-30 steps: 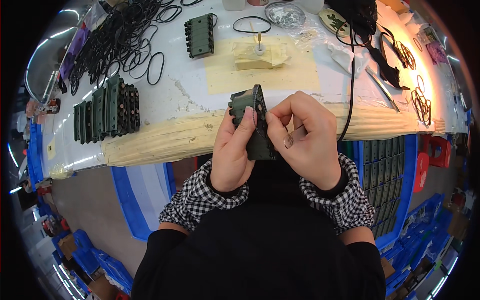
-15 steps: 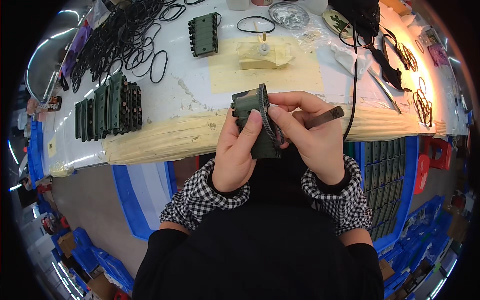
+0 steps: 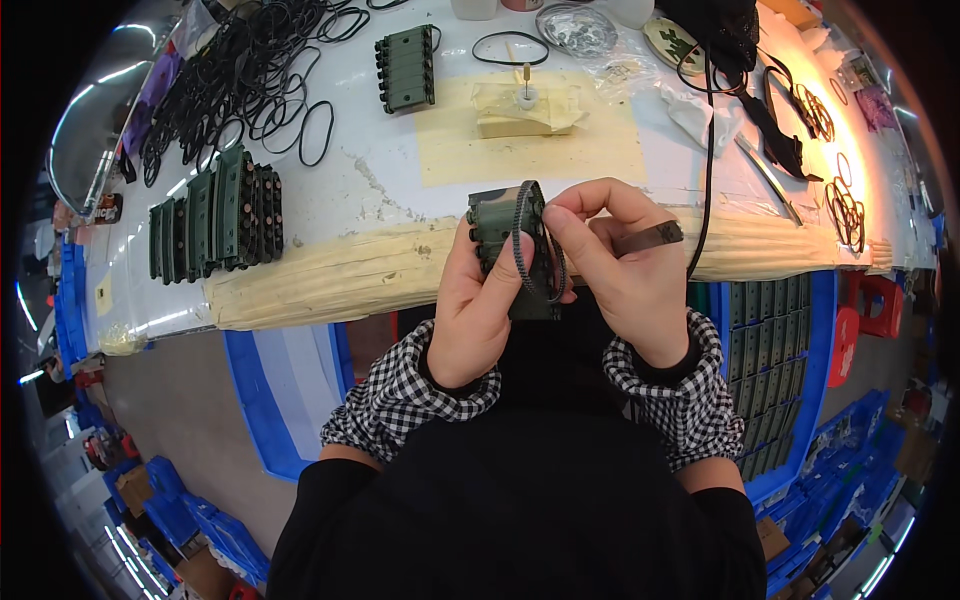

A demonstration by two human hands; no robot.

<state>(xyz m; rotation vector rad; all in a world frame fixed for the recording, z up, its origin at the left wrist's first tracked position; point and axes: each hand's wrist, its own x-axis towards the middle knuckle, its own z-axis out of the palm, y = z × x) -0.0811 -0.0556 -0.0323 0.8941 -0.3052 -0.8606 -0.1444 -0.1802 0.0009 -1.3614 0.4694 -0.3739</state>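
My left hand (image 3: 466, 330) is closed round a dark green toy tank hull (image 3: 490, 222) with small wheels along its sides, held upright over the table's front edge. Its thumb presses against a black rubber track (image 3: 521, 228), a ribbed loop hanging partly over the hull's right side. The thumb and index finger of my right hand (image 3: 635, 290) pinch at the upper right of this loop. Tucked across that same palm is a flat dark metal tool (image 3: 655, 237), its end sticking out to the right. My fingers hide the hull's far side and where the track meets the wheels.
Several more green hulls (image 3: 225, 215) stand stacked at left, and another hull (image 3: 406, 70) lies farther back. A tangle of black tracks (image 3: 225, 75) covers the back left. A yellow-taped block (image 3: 525, 122) is mid-table; tweezers (image 3: 770, 180) lie right. A blue crate (image 3: 815, 390) holds hulls.
The track loop has tilted and slid slightly down over the hull, standing farther from its side. My right fingertips have moved a little to the right, and the metal tool has turned flatter.
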